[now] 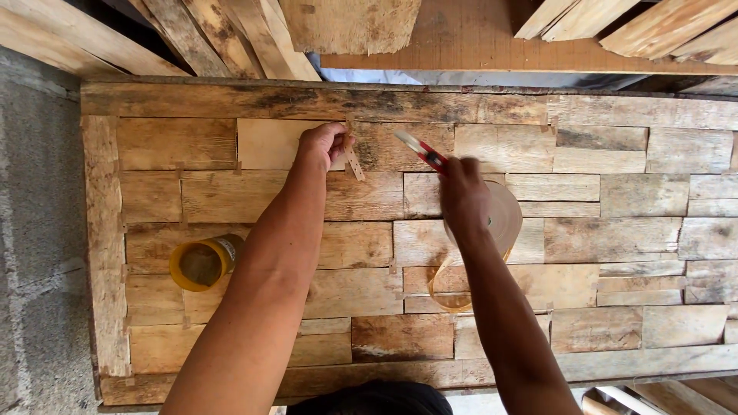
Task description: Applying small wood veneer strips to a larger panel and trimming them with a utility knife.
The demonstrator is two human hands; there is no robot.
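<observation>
1. The left hand [323, 144] pinches a short strip of brown paper tape [354, 163] against the wooden panel [630, 207]; its grip is closed on the strip's upper end, and the free end hangs tilted down to the right over a seam between two veneer pieces.
2. The right hand [463, 196] is clenched around a red-handled cutter [421, 151], whose pale blade points up and left toward the strip without touching it.
3. A roll of brown tape [503, 223] hangs around the right wrist, and a loose loop of tape [446, 288] curls below it onto the panel.
4. Judging by this, the step in hand is taping a joint: the strip looks cut free and is being set over the seam near the panel's top edge. The next move likely calls for pressing the strip flat along the joint with the blade kept clear of the fingers.
5. The panel is a patchwork of rectangular wood pieces, with small tape tabs already bridging many seams.
6. A yellow-rimmed jar [201, 263] lies on the panel to the left, just beside the left forearm.
7. Rough planks [231, 34] are stacked beyond the far edge, and grey floor [38, 230] shows on the left.
</observation>
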